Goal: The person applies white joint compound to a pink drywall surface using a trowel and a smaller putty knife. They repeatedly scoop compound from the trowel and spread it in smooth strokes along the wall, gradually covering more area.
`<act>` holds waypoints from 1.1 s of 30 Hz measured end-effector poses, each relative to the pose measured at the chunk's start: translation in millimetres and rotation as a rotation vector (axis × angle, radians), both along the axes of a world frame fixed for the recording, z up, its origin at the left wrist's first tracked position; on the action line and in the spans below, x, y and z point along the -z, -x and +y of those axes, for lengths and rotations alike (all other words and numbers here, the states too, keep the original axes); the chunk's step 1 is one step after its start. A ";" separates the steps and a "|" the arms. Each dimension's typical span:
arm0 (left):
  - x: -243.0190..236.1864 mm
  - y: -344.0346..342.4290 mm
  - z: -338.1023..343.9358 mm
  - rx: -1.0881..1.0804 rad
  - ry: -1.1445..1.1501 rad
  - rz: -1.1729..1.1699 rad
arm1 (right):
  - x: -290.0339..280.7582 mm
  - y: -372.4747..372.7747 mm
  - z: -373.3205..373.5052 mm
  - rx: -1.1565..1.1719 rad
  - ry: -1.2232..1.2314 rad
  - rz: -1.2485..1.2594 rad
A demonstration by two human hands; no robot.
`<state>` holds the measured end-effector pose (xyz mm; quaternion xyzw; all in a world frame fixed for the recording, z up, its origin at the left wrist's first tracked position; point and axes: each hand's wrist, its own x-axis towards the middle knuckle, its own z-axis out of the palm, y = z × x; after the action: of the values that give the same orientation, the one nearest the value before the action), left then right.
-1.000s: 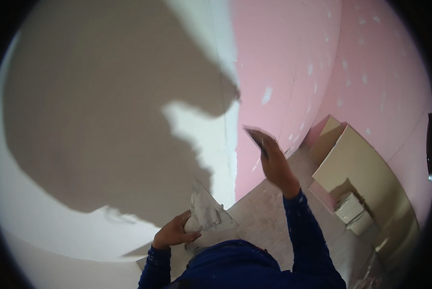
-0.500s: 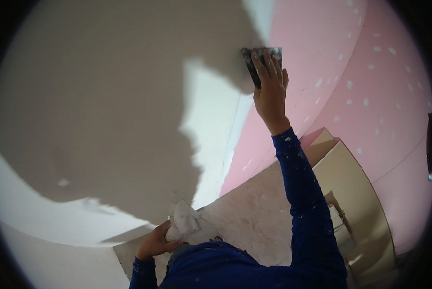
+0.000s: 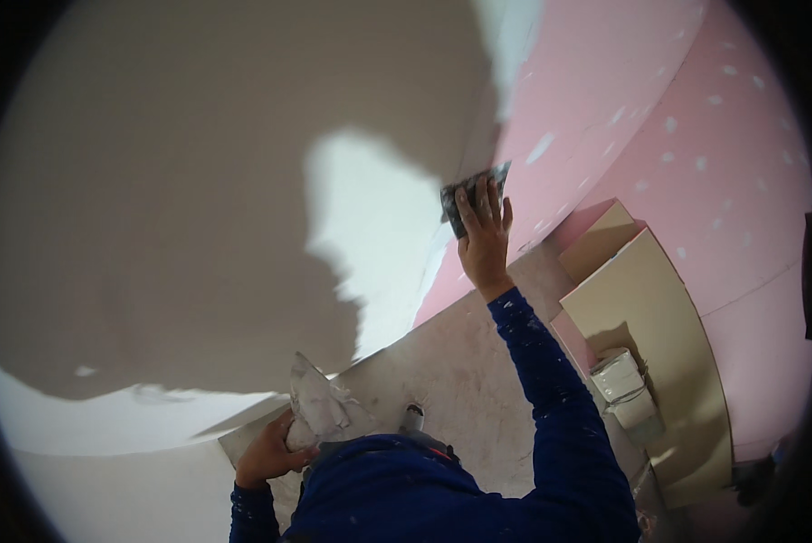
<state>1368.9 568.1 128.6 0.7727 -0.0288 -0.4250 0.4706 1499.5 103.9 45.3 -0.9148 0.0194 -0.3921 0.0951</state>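
At the dark blade (image 3: 451, 204): the right hand (image 3: 486, 244) holds it from below, fingers extended and laid along its back, the grip closed on it.
Blade's place: on the border where the white wall (image 3: 374, 217) meets the pink wall (image 3: 596, 100), tilted; it looks to be against the surface.
Left hand (image 3: 268, 451): below and left of the dark blade, well apart from the right hand, clamped on the edge of a pale plate (image 3: 314, 403); the thumb shows on the near side, while the other fingers are partly hidden.
Pale plate: smeared with whitish paste, one corner pointing up; down and left of the dark blade, near the person's waist.
Sleeves: blue cloth (image 3: 546, 371) flecked with white, the right one stretching up toward the dark blade.
Shadow (image 3: 180, 199): broad and dark over the white wall, left of the dark blade and reaching up to it.
Patches (image 3: 540, 147): whitish dabs dotted over the pink wall, up and right of the dark blade.
Beige board (image 3: 687, 353): right of and below the dark blade.
White container (image 3: 617, 377): boxy, just beside the beige board's face, down and right of the dark blade.
Floor (image 3: 460, 362): greyish and stained, below the dark blade.
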 end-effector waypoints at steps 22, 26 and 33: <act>65.0 -7.6 32.5 -0.022 0.035 0.057 | 95.1 46.5 39.6 -0.169 -0.321 -0.146; 73.6 -14.3 34.9 0.087 0.140 -0.103 | -56.1 21.4 23.4 -0.162 -0.138 -0.254; 55.2 -19.2 29.2 0.127 0.073 -0.107 | -191.7 -24.9 28.9 -0.037 0.128 -0.348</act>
<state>1388.1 597.4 73.3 0.7733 -0.1186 -0.4106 0.4683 1524.3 132.8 236.9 -0.8377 -0.0392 -0.5428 0.0460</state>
